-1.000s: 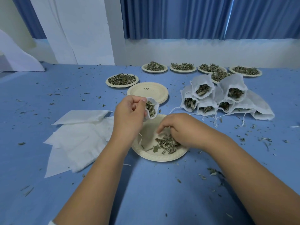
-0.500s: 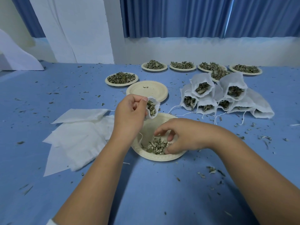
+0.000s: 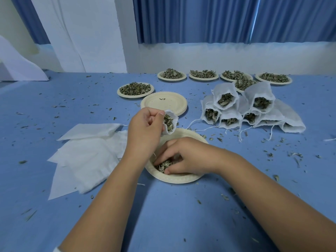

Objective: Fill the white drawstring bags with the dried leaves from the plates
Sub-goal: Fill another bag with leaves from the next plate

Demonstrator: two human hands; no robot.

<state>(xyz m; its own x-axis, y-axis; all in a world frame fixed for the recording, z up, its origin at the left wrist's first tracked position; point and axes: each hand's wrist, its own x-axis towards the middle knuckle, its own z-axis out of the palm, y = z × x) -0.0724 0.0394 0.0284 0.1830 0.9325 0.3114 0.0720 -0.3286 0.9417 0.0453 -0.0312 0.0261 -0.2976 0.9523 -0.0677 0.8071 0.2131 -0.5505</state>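
- Holding a white drawstring bag (image 3: 170, 122) by its rim, the left grip (image 3: 145, 124) is clenched, thumb and fingers pinching the cloth. The bag is partly full of leaves, with its open mouth turned to the right, and it hangs just above the far edge of the near plate (image 3: 178, 179).
- The right grip (image 3: 183, 157) lies inside that plate, with fingers and thumb curled round a clump of dried leaves (image 3: 163, 165).
- The near plate rests on the blue counter (image 3: 163, 215), between the two forearms.
- Flat empty bags (image 3: 87, 153) lie in a loose heap just left of the plate.
- Filled bags (image 3: 225, 99) are piled further back on the right, mouths facing the camera and strings trailing.
- A stack of empty plates (image 3: 163, 101) sits just beyond the held bag.
- One heaped plate (image 3: 135, 90) sits behind and to the left of the stack, and a row of plates (image 3: 203, 76) with leaves lines the far edge.
- Leaf crumbs (image 3: 272, 153) are scattered over the counter.
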